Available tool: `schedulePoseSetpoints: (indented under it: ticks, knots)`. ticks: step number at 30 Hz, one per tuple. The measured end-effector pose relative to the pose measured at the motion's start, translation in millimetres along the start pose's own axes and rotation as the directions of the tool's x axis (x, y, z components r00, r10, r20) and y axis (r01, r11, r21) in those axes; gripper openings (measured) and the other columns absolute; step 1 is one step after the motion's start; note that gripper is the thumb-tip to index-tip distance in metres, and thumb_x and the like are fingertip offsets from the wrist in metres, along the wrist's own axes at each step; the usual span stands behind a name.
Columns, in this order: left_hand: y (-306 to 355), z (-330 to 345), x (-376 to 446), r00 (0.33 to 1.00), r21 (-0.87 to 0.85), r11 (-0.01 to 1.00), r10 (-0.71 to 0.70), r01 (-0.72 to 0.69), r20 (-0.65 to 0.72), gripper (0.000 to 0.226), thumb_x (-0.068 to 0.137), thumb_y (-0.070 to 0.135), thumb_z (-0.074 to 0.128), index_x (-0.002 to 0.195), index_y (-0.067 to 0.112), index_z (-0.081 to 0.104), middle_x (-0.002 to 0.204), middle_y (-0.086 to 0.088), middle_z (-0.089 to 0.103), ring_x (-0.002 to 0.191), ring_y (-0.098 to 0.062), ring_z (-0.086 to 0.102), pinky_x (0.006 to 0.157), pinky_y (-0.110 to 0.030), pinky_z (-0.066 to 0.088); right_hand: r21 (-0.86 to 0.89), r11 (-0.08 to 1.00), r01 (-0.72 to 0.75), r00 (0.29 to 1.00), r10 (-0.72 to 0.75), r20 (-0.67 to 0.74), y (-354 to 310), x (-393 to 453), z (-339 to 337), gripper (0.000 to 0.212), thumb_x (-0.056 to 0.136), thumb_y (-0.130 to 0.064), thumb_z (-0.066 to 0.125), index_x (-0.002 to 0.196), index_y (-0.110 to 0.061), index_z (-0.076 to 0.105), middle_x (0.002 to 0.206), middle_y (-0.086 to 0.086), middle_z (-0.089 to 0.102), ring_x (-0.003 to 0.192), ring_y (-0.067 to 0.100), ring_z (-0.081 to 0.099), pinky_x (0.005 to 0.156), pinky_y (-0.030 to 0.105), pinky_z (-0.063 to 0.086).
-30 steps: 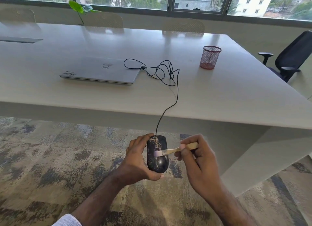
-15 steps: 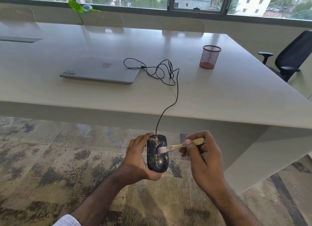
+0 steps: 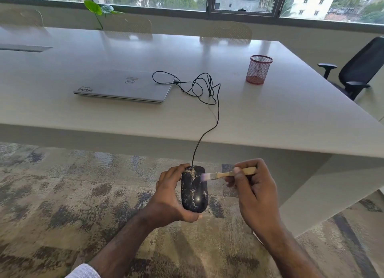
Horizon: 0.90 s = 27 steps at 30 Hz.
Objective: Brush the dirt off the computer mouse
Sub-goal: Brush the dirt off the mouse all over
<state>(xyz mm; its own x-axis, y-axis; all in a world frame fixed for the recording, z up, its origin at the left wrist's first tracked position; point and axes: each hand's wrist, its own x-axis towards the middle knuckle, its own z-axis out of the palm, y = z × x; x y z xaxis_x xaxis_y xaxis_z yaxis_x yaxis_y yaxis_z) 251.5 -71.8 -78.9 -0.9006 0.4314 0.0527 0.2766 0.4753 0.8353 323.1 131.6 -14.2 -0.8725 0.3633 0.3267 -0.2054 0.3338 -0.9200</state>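
Now small wooden-handled brush [image 3: 226,174] pinched by right hand [image 3: 254,192], shifted up to right edge of dirt-speckled black corded mouse [image 3: 194,188], lower centre; mouse gripped by left hand [image 3: 169,196]; dirt remaining.

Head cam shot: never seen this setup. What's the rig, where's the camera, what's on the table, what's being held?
There is no robot here. A person wears one wide-angle camera on the head; it looks forward and down at their own two bare hands.

The left hand holds a black, dirt-speckled computer mouse out over the carpet, in front of the table's near edge. The right hand pinches a small wooden-handled brush, with its bristles at the mouse's upper right side.

On the white table lie a closed silver laptop, the mouse's black cable running to it in loops, and a red mesh pen cup. A black office chair stands at the right.
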Motion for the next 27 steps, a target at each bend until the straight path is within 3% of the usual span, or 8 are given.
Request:
schedulePoseSetpoints:
  ticks: [3, 8, 12, 16, 21, 27]
  knots:
    - [0, 1, 0, 1.000, -0.002, 1.000, -0.001, 0.001, -0.003, 0.120, 0.037, 0.042, 0.093, 0.141, 0.050, 0.034, 0.126, 0.040, 0.035, 0.128, -0.004, 0.036, 0.114, -0.039, 0.037, 0.097, 0.995, -0.039, 0.999, 0.037, 0.026, -2, 0, -2, 0.017, 0.098, -0.003, 0.057, 0.090, -0.018, 0.060, 0.072, 0.009, 0.068, 0.066, 0.021, 0.069, 0.061, 0.036, 0.057]
    - [0, 1, -2, 1.000, -0.005, 1.000, -0.011, 0.011, 0.007, 0.121, 0.039, 0.037, 0.095, 0.143, 0.048, 0.035, 0.126, 0.038, 0.035, 0.128, -0.004, 0.036, 0.115, -0.040, 0.038, 0.017, 0.999, -0.044, 0.998, 0.043, 0.040, 4, 6, -1, 0.015, 0.099, -0.008, 0.057, 0.091, -0.022, 0.059, 0.072, 0.007, 0.072, 0.068, 0.021, 0.071, 0.063, 0.038, 0.057]
    - [-2, 0, -3, 1.000, -0.016, 1.000, -0.019, 0.019, 0.003, 0.120, 0.039, 0.037, 0.096, 0.142, 0.050, 0.035, 0.125, 0.039, 0.035, 0.129, -0.006, 0.038, 0.114, -0.040, 0.039, 0.199, 0.978, -0.062, 0.996, 0.049, 0.069, -4, 8, -7, 0.017, 0.097, 0.005, 0.053, 0.089, -0.009, 0.059, 0.068, 0.021, 0.067, 0.059, 0.019, 0.066, 0.057, 0.024, 0.053]
    - [-2, -2, -3, 1.000, -0.017, 1.000, -0.024, 0.024, 0.003, 0.122, 0.038, 0.039, 0.095, 0.143, 0.047, 0.035, 0.125, 0.039, 0.034, 0.129, -0.007, 0.038, 0.115, -0.040, 0.039, 0.273, 0.956, -0.106, 0.987, 0.068, 0.145, 0, 11, -11, 0.009, 0.098, 0.003, 0.052, 0.096, -0.004, 0.058, 0.072, 0.022, 0.070, 0.060, 0.024, 0.064, 0.057, 0.028, 0.053]
    - [-1, -2, -4, 1.000, -0.021, 0.999, -0.024, 0.024, 0.011, 0.121, 0.037, 0.040, 0.094, 0.142, 0.051, 0.034, 0.127, 0.035, 0.035, 0.130, -0.007, 0.038, 0.116, -0.040, 0.038, 0.265, 0.959, -0.102, 0.995, 0.094, 0.042, 2, 18, -17, 0.012, 0.097, -0.003, 0.056, 0.097, -0.012, 0.065, 0.081, 0.019, 0.072, 0.062, 0.028, 0.065, 0.060, 0.034, 0.053]
    - [1, 0, -6, 1.000, -0.012, 1.000, 0.000, 0.000, 0.025, 0.120, 0.037, 0.039, 0.093, 0.141, 0.052, 0.033, 0.128, 0.035, 0.035, 0.130, -0.004, 0.035, 0.116, -0.038, 0.037, 0.137, 0.985, -0.109, 0.988, 0.092, 0.122, 6, 28, -15, 0.016, 0.095, -0.001, 0.060, 0.093, -0.016, 0.067, 0.082, 0.014, 0.071, 0.076, 0.026, 0.069, 0.072, 0.038, 0.055]
